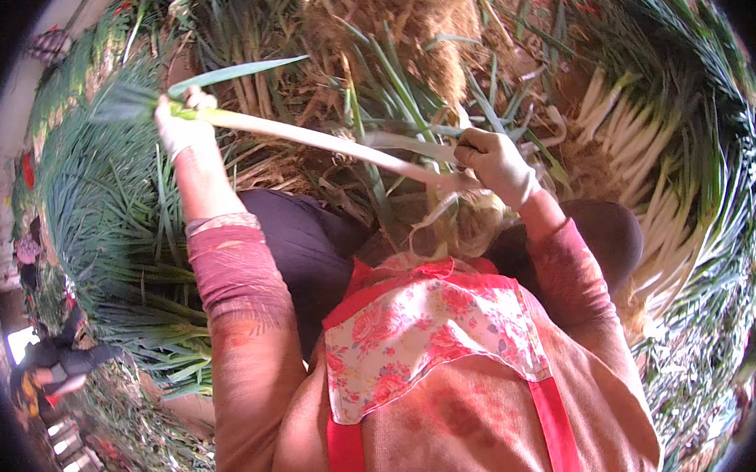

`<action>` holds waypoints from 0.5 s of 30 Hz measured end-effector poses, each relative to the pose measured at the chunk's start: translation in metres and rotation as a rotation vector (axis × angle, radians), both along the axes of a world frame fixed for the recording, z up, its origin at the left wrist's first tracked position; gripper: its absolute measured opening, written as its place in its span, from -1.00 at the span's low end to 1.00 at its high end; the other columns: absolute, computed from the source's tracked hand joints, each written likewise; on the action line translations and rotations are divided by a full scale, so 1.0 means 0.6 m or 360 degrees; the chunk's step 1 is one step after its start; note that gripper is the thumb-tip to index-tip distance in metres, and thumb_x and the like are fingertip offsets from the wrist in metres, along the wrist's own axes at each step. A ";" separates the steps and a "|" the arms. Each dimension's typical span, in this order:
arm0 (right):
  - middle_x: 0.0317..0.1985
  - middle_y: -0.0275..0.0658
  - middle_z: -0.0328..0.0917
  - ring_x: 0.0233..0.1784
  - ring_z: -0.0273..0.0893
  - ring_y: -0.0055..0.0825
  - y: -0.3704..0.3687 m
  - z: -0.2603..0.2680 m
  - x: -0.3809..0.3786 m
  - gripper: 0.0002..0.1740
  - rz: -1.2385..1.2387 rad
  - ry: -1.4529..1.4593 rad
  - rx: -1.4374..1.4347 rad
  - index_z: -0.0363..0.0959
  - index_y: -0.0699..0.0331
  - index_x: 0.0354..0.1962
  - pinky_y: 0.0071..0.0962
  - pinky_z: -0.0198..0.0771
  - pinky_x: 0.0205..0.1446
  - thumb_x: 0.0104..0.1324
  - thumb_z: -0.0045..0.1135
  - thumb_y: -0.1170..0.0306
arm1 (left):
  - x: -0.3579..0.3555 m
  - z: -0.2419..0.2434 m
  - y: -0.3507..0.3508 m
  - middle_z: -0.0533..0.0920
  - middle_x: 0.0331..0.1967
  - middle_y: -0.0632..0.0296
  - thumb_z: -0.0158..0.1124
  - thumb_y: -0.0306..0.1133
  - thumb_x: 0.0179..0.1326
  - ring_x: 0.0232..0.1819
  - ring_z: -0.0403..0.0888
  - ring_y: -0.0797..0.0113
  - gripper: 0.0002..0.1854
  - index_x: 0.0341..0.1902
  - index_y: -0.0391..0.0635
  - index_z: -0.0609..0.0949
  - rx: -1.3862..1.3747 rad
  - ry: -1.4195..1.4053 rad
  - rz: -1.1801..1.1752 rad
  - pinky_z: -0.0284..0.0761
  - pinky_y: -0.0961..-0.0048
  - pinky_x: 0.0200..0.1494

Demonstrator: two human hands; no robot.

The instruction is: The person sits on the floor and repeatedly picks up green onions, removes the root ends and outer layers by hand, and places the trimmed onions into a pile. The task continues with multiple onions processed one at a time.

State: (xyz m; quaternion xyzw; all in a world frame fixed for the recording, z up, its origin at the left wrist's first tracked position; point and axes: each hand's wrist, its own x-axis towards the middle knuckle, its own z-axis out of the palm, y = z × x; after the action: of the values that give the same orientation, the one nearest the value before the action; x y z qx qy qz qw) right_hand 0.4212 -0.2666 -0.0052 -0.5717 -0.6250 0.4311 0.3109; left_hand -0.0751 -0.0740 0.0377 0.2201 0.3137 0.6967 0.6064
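My left hand (188, 123), in a pale glove, is closed around a long green onion (320, 137) where its white stalk turns to green leaves. The stalk slants down to the right, its root end close under my right hand (495, 164). That hand, gloved too, pinches a pale strip of outer skin (411, 144) that stretches left beside the stalk; its far end is blurred. One leaf (238, 73) sticks out to the right above my left hand. Loose peelings (455, 221) hang and lie between my knees.
Green onions with brown roots (446, 30) lie ahead of me. A pile of white-stalked onions (631, 136) curves along my right, and a large heap of leaves (110, 207) along my left. Another person (61, 365) is at the far left.
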 end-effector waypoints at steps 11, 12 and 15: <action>-0.14 -0.14 0.75 -0.01 0.72 -0.10 -0.051 -0.086 0.052 -0.72 0.0506 -0.1765 -0.0647 0.72 0.17 -0.17 -0.22 0.61 0.02 0.27 0.27 0.21 | 0.035 -0.008 0.023 0.35 -0.62 0.25 -0.01 0.15 0.41 -0.63 0.22 0.34 -0.47 -0.34 -0.14 0.37 -0.0211 0.0304 0.0370 0.16 0.35 -0.49; -0.08 -0.18 0.75 0.05 0.71 -0.17 -0.053 -0.084 0.062 -0.73 0.0624 -0.1854 -0.0636 0.73 0.16 -0.12 -0.24 0.62 0.03 0.29 0.22 0.27 | 0.016 -0.001 0.016 0.33 -0.62 0.27 0.01 0.18 0.39 -0.64 0.17 0.34 -0.44 -0.34 -0.16 0.38 -0.0278 0.0225 0.0276 0.15 0.34 -0.48; -0.04 -0.11 0.72 0.05 0.71 -0.13 -0.052 -0.068 0.092 -0.73 0.0294 -0.1637 -0.0530 0.71 0.14 -0.11 -0.19 0.61 0.04 0.34 0.09 0.36 | -0.032 -0.005 0.008 0.24 -0.64 0.31 -0.01 0.28 0.34 -0.63 0.11 0.34 -0.35 -0.35 -0.19 0.39 -0.0481 0.0031 0.0259 0.13 0.33 -0.46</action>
State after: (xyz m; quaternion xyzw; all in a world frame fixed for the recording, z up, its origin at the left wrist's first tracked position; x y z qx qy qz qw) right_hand 0.4761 -0.2981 -0.0461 -0.6929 -0.6674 0.2147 -0.1684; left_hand -0.0943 -0.0691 0.0345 0.1070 0.4376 0.6862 0.5711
